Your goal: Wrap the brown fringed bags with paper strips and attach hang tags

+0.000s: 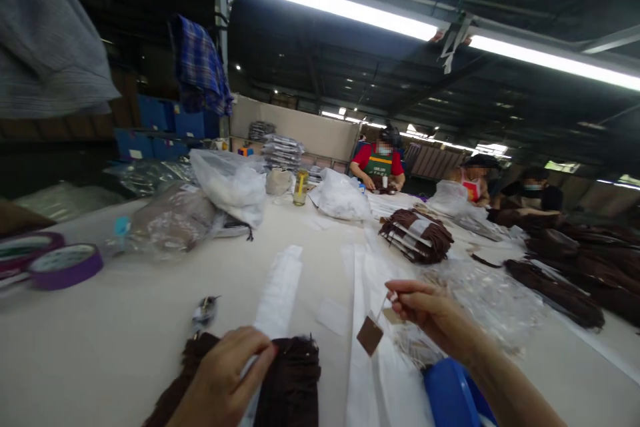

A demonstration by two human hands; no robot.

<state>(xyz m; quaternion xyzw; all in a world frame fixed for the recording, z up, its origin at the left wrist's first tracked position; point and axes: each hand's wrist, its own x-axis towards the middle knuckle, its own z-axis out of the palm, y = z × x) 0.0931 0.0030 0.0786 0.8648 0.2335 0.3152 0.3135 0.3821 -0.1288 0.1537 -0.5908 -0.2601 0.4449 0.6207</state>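
Observation:
My left hand (pixel 225 377) rests with curled fingers on a stack of dark brown fringed fabric pieces (pixel 290 387) at the near edge of the white table (pixel 125 333), pinching a white paper band that wraps them. My right hand (pixel 433 317) is raised a little above the table, its fingers pinched on the string of a small brown paper tag (pixel 371 335) that dangles below it. A blue plastic object (pixel 453 393) lies under my right forearm.
Long white paper strips (pixel 277 293) lie ahead. Purple tape rolls (pixel 65 265) sit at the left, a metal clip (pixel 204 312) near the fabric. Clear bags (pixel 233 183), a jar (pixel 301 187) and more brown bundles (pixel 417 233) crowd the table. Three people work at the far end (pixel 379 163).

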